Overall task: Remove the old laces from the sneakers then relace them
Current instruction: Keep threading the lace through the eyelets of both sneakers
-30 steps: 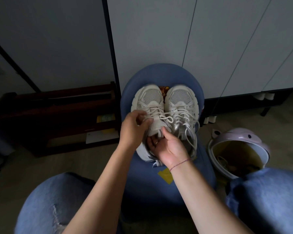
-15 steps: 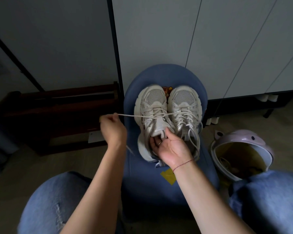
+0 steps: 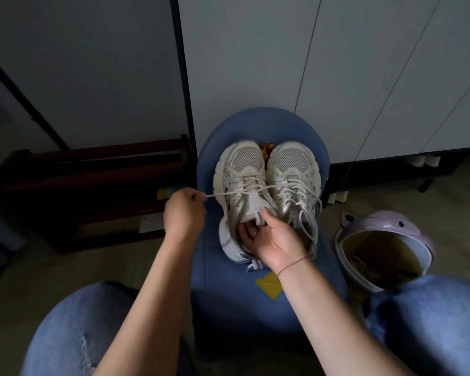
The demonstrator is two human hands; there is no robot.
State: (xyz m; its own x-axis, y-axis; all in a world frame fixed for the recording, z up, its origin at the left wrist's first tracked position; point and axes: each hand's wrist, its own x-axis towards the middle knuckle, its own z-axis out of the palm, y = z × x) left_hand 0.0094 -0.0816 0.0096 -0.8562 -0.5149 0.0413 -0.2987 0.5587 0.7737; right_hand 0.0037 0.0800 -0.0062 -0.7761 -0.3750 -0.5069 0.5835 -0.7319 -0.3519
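Sneakers (image 3: 255,175) lie on a blue seat (image 3: 255,308); left hand (image 3: 183,215) pinches one lace (image 3: 228,193) taut, right hand (image 3: 274,237) grips a tongue (image 3: 251,204); purple bin (image 3: 391,226) at right.

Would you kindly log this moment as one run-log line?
left hand: pinches lace taut | right hand: grips left sneaker | phase: unlacing

Pairs and singles.
Sneakers: two, the left sneaker (image 3: 242,183) and the right sneaker (image 3: 293,172), both pale. Hands: two, the left hand (image 3: 183,214) and the right hand (image 3: 277,240); the right carries one ring (image 3: 254,233) and one red thread (image 3: 292,265) at the wrist. One lace (image 3: 228,193) runs taut and can be counted; the loose loops (image 3: 308,223) over both are too tangled to number. One blue seat (image 3: 228,289), one yellow tag (image 3: 269,285), one lilac bin (image 3: 385,222), one dark rack (image 3: 92,172). Two denim knees, the left knee (image 3: 79,321) and the right knee (image 3: 432,321).
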